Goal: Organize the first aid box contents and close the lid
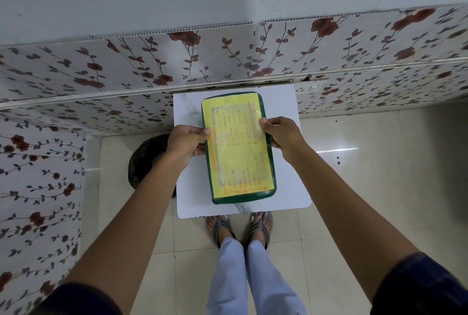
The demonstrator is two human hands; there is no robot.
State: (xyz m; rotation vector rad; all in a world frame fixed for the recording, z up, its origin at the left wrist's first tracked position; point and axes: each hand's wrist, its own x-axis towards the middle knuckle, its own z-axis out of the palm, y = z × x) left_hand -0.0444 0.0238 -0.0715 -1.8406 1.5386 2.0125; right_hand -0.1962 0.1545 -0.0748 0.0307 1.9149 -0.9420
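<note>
A green first aid box (271, 162) lies flat on a small white table (291, 188), its lid down. A yellow paper list with orange writing is taped over the lid (240, 152). My left hand (186, 142) grips the box's left edge, thumb on the lid. On the opposite edge my right hand (283, 135) holds the box the same way. The contents are hidden under the lid.
The white table stands against a floral-patterned wall (228, 56). A dark round bin (144, 160) sits on the tiled floor left of the table. My feet in sandals (240, 228) stand just in front of the table's near edge.
</note>
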